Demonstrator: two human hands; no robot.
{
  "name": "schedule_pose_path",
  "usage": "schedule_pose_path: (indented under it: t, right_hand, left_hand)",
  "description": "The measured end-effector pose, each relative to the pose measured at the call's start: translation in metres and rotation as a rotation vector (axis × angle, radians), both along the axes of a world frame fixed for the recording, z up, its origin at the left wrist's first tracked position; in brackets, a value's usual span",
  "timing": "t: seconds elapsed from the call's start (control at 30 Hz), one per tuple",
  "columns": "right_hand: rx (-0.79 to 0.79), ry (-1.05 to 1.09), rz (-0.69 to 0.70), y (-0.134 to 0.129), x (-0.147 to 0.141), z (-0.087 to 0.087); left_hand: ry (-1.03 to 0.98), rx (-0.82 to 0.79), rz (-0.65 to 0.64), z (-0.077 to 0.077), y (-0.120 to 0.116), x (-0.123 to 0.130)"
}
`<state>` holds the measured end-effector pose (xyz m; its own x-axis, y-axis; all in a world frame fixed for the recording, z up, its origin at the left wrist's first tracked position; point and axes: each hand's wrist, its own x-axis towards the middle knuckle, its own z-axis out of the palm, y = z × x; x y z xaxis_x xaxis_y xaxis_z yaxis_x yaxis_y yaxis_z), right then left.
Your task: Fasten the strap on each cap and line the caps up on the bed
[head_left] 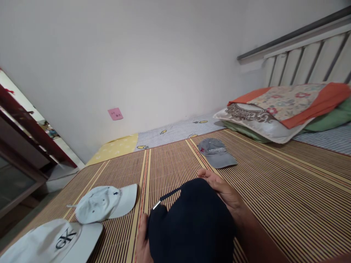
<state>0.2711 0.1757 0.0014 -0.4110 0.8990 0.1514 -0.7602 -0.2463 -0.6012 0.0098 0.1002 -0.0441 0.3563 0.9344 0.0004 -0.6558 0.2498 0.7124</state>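
Note:
A dark navy baseball cap [194,223] is held up between my two hands, its back strap and metal buckle facing up and to the left. My left hand [143,239] grips the cap's left edge, with part of the fingers hidden behind the cloth. On the other side, my right hand [223,190] holds the cap's upper right edge, fingertips showing past it. Beyond it a grey cap [216,152] lies on the striped mat. To the left rest a white cap with a small dark emblem [105,202] and a white cap with black "CK" letters [59,241].
The slatted mat [170,164] covers the bed. Stacked pillows [274,113] with an orange floral cloth sit at the back right, under a radiator [309,58]. A pink note [115,114] is stuck on the wall. A doorway with a dark red frame [35,124] stands at the left.

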Motion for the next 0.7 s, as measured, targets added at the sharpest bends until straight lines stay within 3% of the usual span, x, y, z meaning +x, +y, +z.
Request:
schedule_pose_path:
  t: [0.17, 0.33, 0.5, 0.7]
  right_hand:
    - [-0.122, 0.028, -0.125, 0.005, 0.0, -0.003]
    - [0.037, 0.011, 0.078, -0.005, 0.002, -0.009]
    - [0.171, 0.002, 0.059, -0.019, 0.001, -0.002]
    - [0.062, 0.172, -0.123, -0.007, 0.001, 0.008]
  left_hand:
    - [-0.269, 0.153, -0.076, 0.011, 0.009, 0.013]
    - [-0.368, 0.297, -0.225, 0.018, 0.015, 0.025]
    - [-0.442, 0.352, -0.396, 0.021, 0.013, 0.033]
    - [-0.494, 0.372, -0.331, 0.023, 0.015, 0.039]
